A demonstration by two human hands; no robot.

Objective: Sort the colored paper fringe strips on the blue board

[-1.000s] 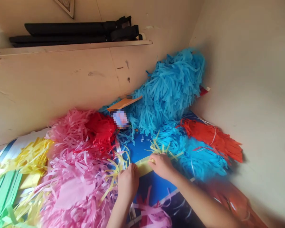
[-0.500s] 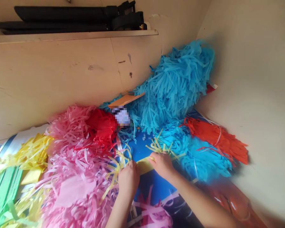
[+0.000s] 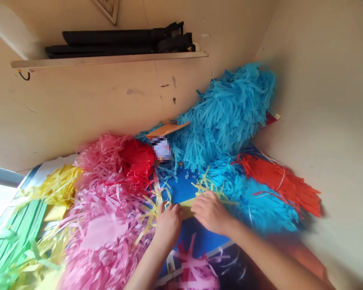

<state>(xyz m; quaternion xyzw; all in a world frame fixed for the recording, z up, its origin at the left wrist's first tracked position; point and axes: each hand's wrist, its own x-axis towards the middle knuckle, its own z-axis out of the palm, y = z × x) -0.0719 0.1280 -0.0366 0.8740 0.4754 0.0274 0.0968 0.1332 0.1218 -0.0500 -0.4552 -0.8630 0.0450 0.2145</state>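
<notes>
A yellow fringed paper strip (image 3: 187, 208) stretches between my two hands, its cut fringes spreading out at both ends. My left hand (image 3: 168, 223) is closed around the left part of it, with yellow fringe sticking out past the fingers. The fingers of my right hand (image 3: 211, 211) are bent over the right part. Below the paper lies a blue surface (image 3: 184, 193). Pink fringed paper (image 3: 109, 205) is heaped just left of my left hand, and blue fringed paper (image 3: 260, 201) lies right of my right hand.
A tall blue fringe heap (image 3: 226, 117) leans in the corner. Red fringe (image 3: 137, 161) and an orange-red bundle (image 3: 284, 183) lie nearer. Yellow fringe (image 3: 60, 185) and green strips (image 3: 27, 225) sit at left. A wall shelf (image 3: 109, 61) carries black objects. A brown envelope (image 3: 166, 129) rests near the wall.
The view has shifted up and left, so more of the shelf shows. Right-hand fingers have moved over the strip and cover more of it; the left hand keeps its hold.
</notes>
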